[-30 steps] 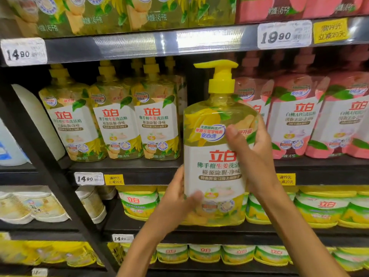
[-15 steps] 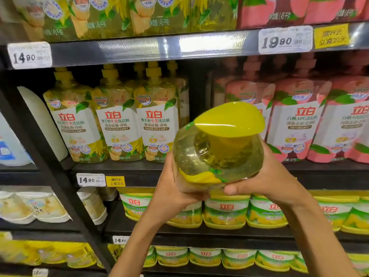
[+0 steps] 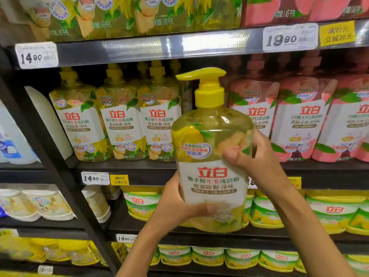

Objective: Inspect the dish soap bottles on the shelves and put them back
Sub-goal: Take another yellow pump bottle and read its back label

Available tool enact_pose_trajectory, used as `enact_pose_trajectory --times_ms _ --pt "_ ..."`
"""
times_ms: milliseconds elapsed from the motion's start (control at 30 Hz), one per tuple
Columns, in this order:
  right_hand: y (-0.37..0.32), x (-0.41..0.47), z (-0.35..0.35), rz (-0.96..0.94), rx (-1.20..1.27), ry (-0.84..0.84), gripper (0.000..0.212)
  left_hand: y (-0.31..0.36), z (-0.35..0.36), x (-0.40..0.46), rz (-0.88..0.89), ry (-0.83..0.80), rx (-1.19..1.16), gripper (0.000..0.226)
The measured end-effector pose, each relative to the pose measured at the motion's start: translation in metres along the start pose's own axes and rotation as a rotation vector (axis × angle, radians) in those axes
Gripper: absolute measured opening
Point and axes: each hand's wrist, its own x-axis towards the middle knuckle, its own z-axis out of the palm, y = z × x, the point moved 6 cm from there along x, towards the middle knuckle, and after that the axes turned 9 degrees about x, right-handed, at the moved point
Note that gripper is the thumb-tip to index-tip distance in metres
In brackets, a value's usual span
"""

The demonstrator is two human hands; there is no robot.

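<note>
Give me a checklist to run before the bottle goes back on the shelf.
1. Both hands hold the bottle: left hand low, right hand on its side: ok.
2. Bottle upright, label facing the person: ok.
3. Pump head seated on the neck: ok.
4. Free slot right of the yellow bottles on the shelf: cannot tell, the held bottle hides it.
5. Leaks: cannot tell.
</note>
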Motion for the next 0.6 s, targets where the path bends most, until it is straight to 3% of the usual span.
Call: enact_pose_trajectory --times_ms 100,267,400,467,533,600 --pt "0.015 0.005 -0.001 0.086 0.092 0.080 0.031 0.002 0.011 -0.004 -0.038 -0.002 -0.047 0.089" --pt "0.036 0.020 -0.010 0.440 0.137 0.221 0.054 0.002 0.016 -0.007 -0.165 -0.004 -0.283 0.067" --pt "0.047 0.023 -0.017 0.580 0.177 0.244 0.044 0.026 0.015 -0.012 -0.348 0.014 -0.259 0.047" --pt "0.050 0.019 -0.018 0.622 0.200 0.210 0.044 0.028 0.014 -0.020 -0.243 -0.074 -0.357 0.034" --pt "0.053 0.013 -0.019 0.652 0.180 0.176 0.042 0.046 0.015 -0.018 -0.154 -0.155 -0.239 0.025" --pt "0.056 0.009 -0.020 0.683 0.213 0.191 0.035 0.054 0.009 -0.011 -0.242 -0.043 -0.091 0.023"
